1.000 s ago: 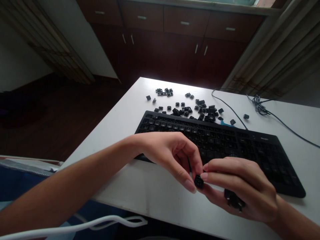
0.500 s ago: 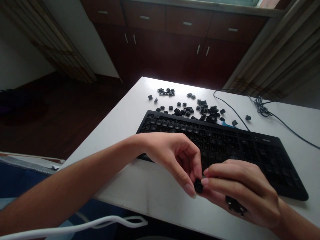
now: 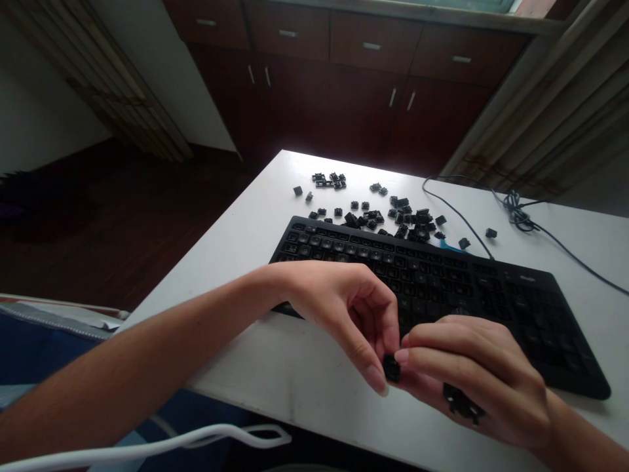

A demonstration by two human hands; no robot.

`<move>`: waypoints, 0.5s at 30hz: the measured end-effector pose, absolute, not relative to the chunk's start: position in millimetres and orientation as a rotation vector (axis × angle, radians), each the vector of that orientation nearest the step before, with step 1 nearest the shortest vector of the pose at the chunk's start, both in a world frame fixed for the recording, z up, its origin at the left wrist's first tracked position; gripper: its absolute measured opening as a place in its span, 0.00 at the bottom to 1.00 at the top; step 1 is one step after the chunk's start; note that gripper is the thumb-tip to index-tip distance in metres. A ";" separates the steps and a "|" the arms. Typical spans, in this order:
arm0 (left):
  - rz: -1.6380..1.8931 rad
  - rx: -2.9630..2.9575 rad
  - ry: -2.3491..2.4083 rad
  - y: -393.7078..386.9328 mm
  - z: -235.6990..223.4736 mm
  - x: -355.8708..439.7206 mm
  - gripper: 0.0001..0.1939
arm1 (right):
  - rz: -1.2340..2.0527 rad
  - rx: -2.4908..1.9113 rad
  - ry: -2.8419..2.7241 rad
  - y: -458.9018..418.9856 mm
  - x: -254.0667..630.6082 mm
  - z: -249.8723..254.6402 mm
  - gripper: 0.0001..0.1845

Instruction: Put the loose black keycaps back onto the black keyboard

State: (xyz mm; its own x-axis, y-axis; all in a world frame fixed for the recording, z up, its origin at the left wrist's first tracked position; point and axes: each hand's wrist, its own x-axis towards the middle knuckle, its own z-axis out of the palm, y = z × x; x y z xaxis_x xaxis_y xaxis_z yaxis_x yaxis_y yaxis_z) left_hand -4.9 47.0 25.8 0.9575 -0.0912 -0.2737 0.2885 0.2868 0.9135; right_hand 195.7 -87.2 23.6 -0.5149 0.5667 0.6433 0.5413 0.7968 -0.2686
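Over the table's near edge, my left hand (image 3: 344, 311) pinches a small black keycap (image 3: 392, 368) between thumb and index finger. My right hand (image 3: 472, 373) meets it from the right, its fingertips against the keycap. Tucked under the right hand's fingers is a larger black piece with small prongs (image 3: 462, 403), partly covered; its exact kind is unclear. Behind both hands lies a black keyboard (image 3: 521, 308), with many of its keys off and the sockets bare. My left wrist and hand hide part of its lower left side.
Several loose black keycaps (image 3: 420, 226) lie scattered on the white table (image 3: 236, 242) beyond the keyboard. A blue brush-like tool (image 3: 449, 245) lies among them. A black cable (image 3: 515, 213) is bundled at the back right. A white looped bar (image 3: 221, 432) crosses the lower left.
The keycap has turned slightly between my fingertips. Both hands keep nearly the same place; the whole view has shifted a little.
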 end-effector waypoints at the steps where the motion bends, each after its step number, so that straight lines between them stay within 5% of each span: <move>1: -0.258 1.259 0.185 47.0 25.7 -5.0 0.23 | 0.047 -0.805 -2.225 -86.4 195.6 23.6 0.06; 15: -0.253 1.279 0.210 45.9 24.8 -4.4 0.26 | 0.055 -0.788 -2.237 -84.7 195.8 23.3 0.09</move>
State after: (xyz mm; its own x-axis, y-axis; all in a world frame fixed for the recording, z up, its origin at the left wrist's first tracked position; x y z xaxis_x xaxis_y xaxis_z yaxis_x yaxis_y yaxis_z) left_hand -4.4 45.9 24.8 0.9534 -0.0692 -0.2937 0.3014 0.2666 0.9155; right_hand 195.8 -84.7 23.3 -0.5289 0.5545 0.6425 0.5224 0.8093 -0.2685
